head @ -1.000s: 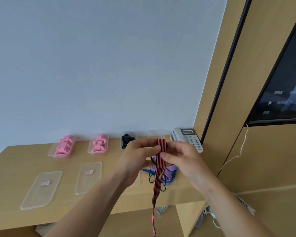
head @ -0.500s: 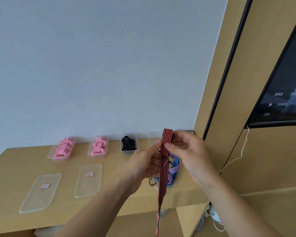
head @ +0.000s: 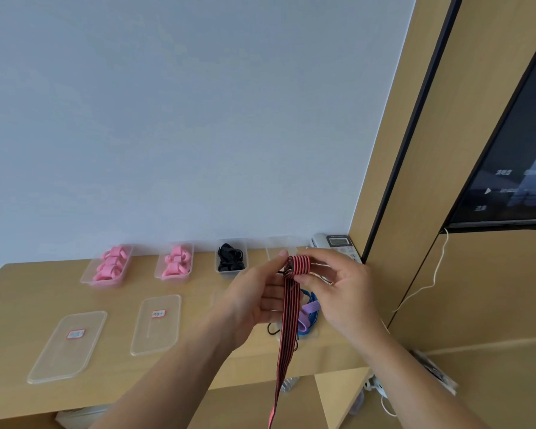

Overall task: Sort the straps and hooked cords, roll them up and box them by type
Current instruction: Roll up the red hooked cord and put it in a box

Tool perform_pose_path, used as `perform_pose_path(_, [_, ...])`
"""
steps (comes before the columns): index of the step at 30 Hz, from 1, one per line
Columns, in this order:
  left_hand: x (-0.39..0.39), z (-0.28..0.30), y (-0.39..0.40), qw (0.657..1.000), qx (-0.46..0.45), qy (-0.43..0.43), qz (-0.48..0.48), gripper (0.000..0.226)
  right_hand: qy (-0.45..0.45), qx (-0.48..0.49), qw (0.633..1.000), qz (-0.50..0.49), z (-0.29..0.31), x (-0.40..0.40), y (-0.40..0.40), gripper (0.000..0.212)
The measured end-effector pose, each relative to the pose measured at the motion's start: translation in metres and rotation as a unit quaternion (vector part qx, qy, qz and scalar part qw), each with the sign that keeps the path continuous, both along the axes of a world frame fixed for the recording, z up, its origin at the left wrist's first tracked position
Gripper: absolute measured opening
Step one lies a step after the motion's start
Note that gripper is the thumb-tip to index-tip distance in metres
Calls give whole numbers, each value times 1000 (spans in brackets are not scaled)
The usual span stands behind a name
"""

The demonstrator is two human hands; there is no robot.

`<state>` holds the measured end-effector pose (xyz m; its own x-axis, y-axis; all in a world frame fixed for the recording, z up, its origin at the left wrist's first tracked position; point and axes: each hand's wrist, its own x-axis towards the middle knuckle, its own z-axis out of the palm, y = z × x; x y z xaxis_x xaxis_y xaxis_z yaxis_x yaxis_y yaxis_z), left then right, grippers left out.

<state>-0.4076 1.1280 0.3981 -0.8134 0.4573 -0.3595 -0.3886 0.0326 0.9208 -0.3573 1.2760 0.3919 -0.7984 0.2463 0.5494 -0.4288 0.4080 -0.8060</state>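
Head view: both hands were raised over the right end of the bench (head: 19,292), working one red-and-black striped strap (head: 287,329). Top end of it was wound into a small roll (head: 298,265). Right hand (head: 338,292) had thumb and fingers curled round that roll, pinching it. Left hand (head: 254,301) sat just beside, palm up, fingers mostly straight, forefinger tip touching the roll's left side. Loose tail of the strap hung straight down past the bench's front edge.

Behind the tail, near the front-right corner: a tangle of purple and blue straps (head: 307,314) with a black hook (head: 273,329) showing.

Along the back edge, left to right: two clear boxes of pink rolls (head: 110,267) (head: 175,263), one box of black straps (head: 231,258), one clear box (head: 280,247) whose contents I couldn't make out, then a desk phone (head: 334,243) in the back-right corner.

Two labelled clear lids (head: 68,345) (head: 157,323) lay flat near the front edge, left of the hands.
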Motion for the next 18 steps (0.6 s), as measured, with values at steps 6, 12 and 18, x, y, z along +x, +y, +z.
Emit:
perform_pose_path(6, [-3,0,-5,999,42,8,8,39,81,108,990,-39,-17,-3,3,50])
perform_pose_path(12, [-1,-3,-7,997,74,-3,24,21,122,183,973,-69,-32,-2,0,50])
perform_pose_path(18, [-3,-5,-11,994,99,-6,49,13,137,226,962,-70,-33,3,-3,45])
